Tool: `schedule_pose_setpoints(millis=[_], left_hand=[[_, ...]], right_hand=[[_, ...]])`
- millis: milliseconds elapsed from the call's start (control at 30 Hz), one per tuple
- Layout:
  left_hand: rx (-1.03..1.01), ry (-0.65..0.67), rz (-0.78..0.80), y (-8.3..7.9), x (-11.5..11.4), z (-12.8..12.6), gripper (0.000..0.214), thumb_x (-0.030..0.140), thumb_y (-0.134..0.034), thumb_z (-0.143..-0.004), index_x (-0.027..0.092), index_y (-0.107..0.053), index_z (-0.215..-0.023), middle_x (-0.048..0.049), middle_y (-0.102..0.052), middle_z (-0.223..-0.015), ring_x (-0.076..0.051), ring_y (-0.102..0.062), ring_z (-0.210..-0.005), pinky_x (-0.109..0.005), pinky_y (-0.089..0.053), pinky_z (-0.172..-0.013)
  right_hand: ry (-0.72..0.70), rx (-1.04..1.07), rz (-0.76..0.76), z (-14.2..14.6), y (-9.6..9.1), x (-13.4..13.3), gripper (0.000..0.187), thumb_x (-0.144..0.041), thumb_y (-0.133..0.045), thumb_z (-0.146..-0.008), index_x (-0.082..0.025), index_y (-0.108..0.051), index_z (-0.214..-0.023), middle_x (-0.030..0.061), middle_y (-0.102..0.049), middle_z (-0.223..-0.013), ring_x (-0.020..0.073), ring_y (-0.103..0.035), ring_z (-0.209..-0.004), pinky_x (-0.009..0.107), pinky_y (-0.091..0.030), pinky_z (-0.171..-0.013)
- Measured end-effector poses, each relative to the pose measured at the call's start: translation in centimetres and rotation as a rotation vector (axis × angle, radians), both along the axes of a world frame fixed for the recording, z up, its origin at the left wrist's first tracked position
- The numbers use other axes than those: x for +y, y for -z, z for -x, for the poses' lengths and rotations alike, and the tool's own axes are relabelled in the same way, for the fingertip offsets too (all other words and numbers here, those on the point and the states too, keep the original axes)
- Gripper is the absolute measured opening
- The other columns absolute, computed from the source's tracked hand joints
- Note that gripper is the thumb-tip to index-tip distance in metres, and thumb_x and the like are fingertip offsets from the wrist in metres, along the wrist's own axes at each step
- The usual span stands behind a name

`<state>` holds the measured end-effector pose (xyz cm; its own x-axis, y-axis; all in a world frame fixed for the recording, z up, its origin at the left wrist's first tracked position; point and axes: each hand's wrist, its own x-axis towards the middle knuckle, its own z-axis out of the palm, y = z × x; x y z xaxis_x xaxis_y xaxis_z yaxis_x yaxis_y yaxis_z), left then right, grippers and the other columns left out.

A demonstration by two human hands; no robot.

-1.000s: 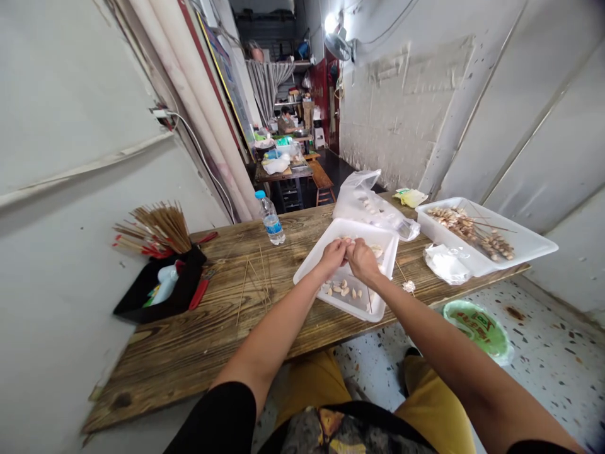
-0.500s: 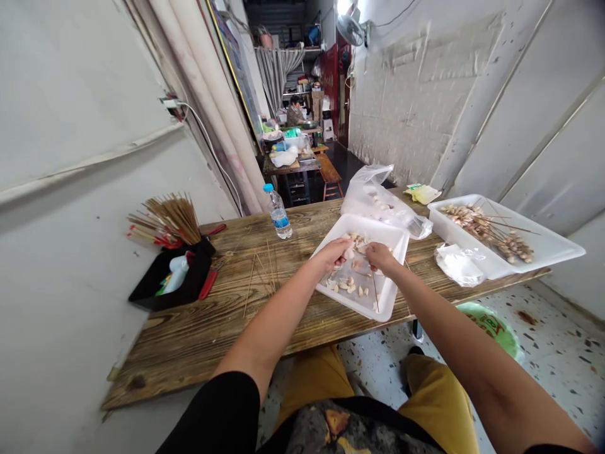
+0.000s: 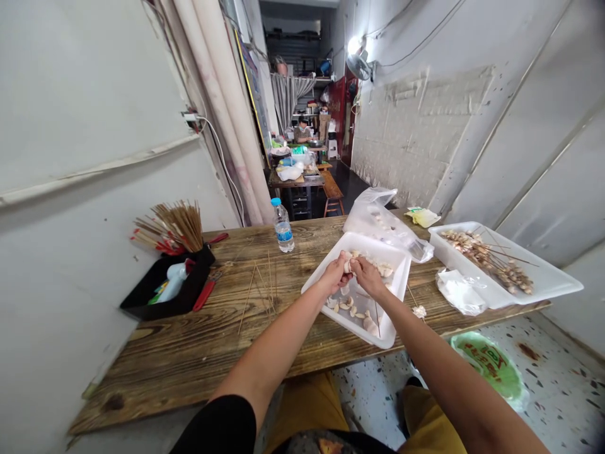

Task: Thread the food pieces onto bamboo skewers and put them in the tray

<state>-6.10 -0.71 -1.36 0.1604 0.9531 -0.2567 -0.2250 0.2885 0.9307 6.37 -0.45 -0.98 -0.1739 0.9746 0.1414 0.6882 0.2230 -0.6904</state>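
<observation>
My left hand (image 3: 334, 272) and my right hand (image 3: 369, 276) come together over a white plastic tray (image 3: 309, 287). Both are closed round a pale garlic bulb (image 3: 348, 261), partly hidden by the fingers. Loose garlic cloves (image 3: 348, 305) and bits of skin lie in the near part of the tray, with more pale pieces (image 3: 385, 270) on its far right side. A thin wooden skewer (image 3: 377, 315) stands slanted inside the tray by my right wrist. Just right of the tray, another skewer has a whitish clump (image 3: 419, 311) at its near end.
Loose skewers (image 3: 255, 290) and a water bottle (image 3: 283, 230) are left on the wooden table (image 3: 198, 359). A black box (image 3: 142, 293) holds bundled skewers. Behind the tray lies a plastic bag (image 3: 373, 217); a second tray (image 3: 558, 287) with loaded skewers sits right. A person is far back.
My hands were apart, low in the tray; now they meet round the garlic bulb. The camera view has tilted up slightly, so the scene sits lower.
</observation>
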Motion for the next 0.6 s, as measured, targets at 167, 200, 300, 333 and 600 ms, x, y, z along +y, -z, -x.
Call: schedule_pose_setpoints(millis=[167, 200, 300, 333, 600], left_hand=[[0.398, -0.100, -0.234, 0.5, 0.0, -0.8, 0.048, 0.061, -0.037, -0.091, 0.018, -0.056, -0.078, 0.0016, -0.047, -0.050, -0.012, -0.043, -0.044, -0.024, -0.030, -0.047], [0.485, -0.131, -0.291, 0.5, 0.0, -0.9, 0.044, 0.057, -0.040, -0.092, 0.018, -0.057, -0.079, 0.0008, -0.049, -0.052, -0.014, -0.047, -0.048, -0.025, -0.034, -0.051], [0.691, -0.140, -0.389, 0.5, -0.2, -1.1, 0.036, 0.048, -0.041, -0.093, 0.019, -0.059, -0.080, -0.0025, -0.055, -0.059, -0.019, -0.056, -0.062, -0.029, -0.041, -0.063], [0.742, -0.135, -0.405, 0.4, -0.2, -1.1, 0.036, 0.045, -0.039, -0.094, 0.019, -0.059, -0.079, -0.0037, -0.057, -0.061, -0.020, -0.058, -0.065, -0.030, -0.042, -0.066], [0.793, -0.228, -0.486, -0.1, -0.5, -1.7, 0.031, 0.029, -0.032, -0.096, 0.020, -0.055, -0.077, -0.0076, -0.062, -0.073, -0.023, -0.061, -0.082, -0.031, -0.043, -0.077]], right_hand=[[0.099, -0.061, 0.022, 0.1, 0.3, 0.5, 0.042, -0.035, -0.025, -0.101, -0.014, -0.061, -0.099, 0.0122, -0.068, -0.090, 0.0209, -0.064, -0.081, 0.029, -0.043, -0.074], [0.097, -0.054, 0.020, 0.1, 0.3, 0.4, 0.043, -0.034, -0.023, -0.101, -0.013, -0.061, -0.100, 0.0133, -0.068, -0.091, 0.0211, -0.064, -0.082, 0.029, -0.043, -0.074], [0.120, -0.089, 0.011, 0.2, 0.2, 0.1, 0.041, -0.031, -0.023, -0.102, -0.012, -0.060, -0.103, 0.0145, -0.069, -0.094, 0.0216, -0.065, -0.086, 0.028, -0.043, -0.074], [0.136, -0.119, -0.003, 0.3, 0.1, 0.0, 0.040, -0.032, -0.025, -0.102, -0.013, -0.060, -0.104, 0.0140, -0.069, -0.093, 0.0216, -0.065, -0.086, 0.028, -0.043, -0.074], [0.239, -0.055, -0.100, 0.5, 0.5, 0.3, 0.042, -0.028, -0.023, -0.101, -0.011, -0.062, -0.096, 0.0147, -0.068, -0.084, 0.0223, -0.065, -0.080, 0.028, -0.044, -0.074]])
